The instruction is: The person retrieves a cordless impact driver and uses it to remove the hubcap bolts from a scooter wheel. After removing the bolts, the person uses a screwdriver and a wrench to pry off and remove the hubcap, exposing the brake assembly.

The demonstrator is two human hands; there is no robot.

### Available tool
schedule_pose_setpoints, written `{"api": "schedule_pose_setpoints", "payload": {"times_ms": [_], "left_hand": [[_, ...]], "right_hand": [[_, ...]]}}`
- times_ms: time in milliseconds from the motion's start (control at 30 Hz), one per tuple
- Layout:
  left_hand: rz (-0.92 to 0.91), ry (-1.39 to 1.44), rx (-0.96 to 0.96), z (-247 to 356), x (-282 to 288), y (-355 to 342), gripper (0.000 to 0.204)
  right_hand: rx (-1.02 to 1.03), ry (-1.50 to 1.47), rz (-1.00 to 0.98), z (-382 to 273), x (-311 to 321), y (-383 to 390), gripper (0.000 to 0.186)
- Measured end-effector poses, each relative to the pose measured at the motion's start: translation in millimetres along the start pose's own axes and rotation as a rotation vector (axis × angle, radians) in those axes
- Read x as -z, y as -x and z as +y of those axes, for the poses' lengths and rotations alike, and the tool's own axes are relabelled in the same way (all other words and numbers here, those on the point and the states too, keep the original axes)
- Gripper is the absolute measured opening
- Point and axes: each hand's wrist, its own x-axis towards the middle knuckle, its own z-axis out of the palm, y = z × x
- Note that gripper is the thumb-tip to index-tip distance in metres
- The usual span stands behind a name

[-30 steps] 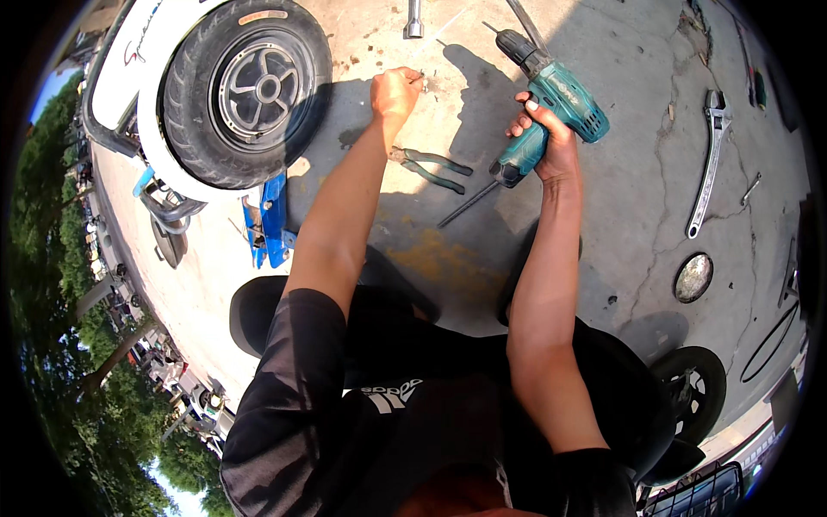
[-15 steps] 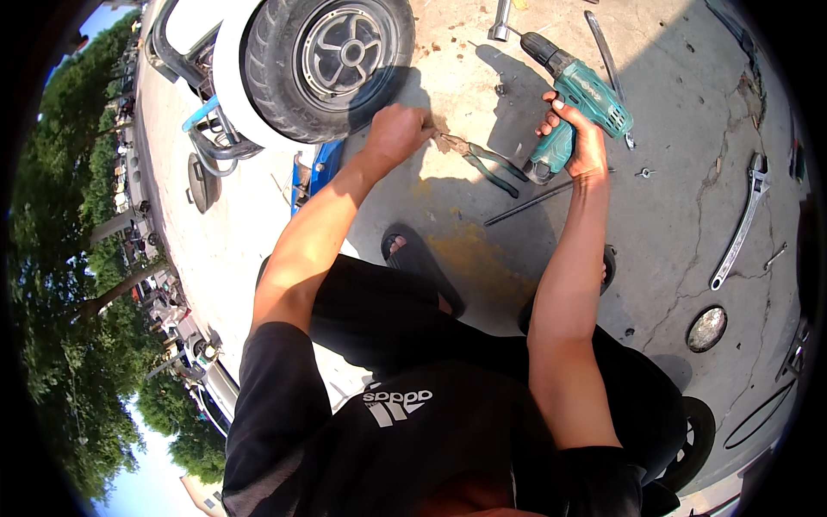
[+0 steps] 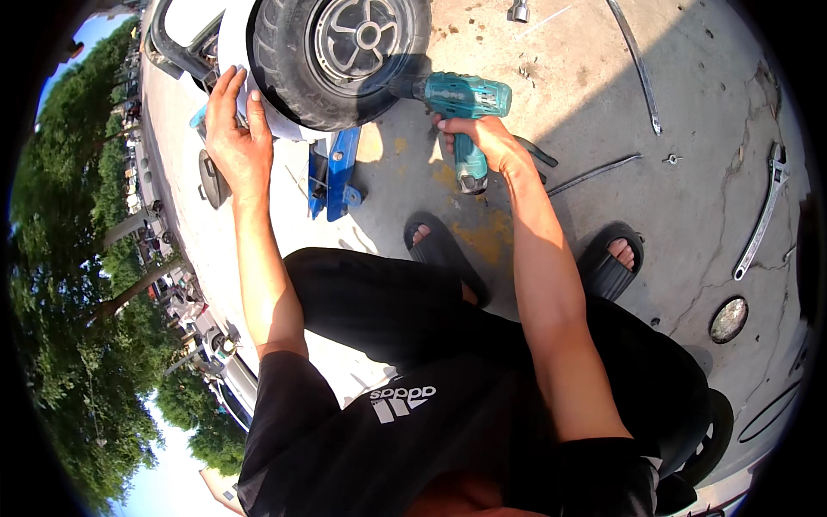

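The teal cordless drill (image 3: 461,103) is gripped by the right hand (image 3: 487,138), fingers wrapped around its handle, its nose held against the wheel (image 3: 345,47). The left hand (image 3: 234,138) is laid flat, fingers spread, on the white bodywork (image 3: 258,112) beside the tyre. A blue jack (image 3: 336,177) apparently stands below on the concrete floor (image 3: 689,86).

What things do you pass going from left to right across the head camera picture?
Left hand → blue jack → teal cordless drill → thin metal rod → long wrench.
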Motion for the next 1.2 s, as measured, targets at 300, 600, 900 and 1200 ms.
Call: {"api": "schedule_pose_setpoints", "payload": {"times_ms": [300, 600, 900, 1200], "left_hand": [[-0.103, 0.817, 0.179, -5, 1, -2, 0.095], [0.013, 0.652, 0.445, 7, -14, -12, 0.049], [0.035, -0.189, -0.03, 4, -19, -30, 0.047], [-0.035, -0.333, -0.178, -25, -35, -32, 0.048]], "right_hand": [[-0.055, -0.092, 0.023, -14, 3, 13, 0.021], [-0.048, -0.092, 0.024, -24, 40, 39, 0.024], [0.014, -0.158, 0.054, -34, 57, 51, 0.025], [0.011, -0.138, -0.07, -24, 55, 27, 0.028]]}}
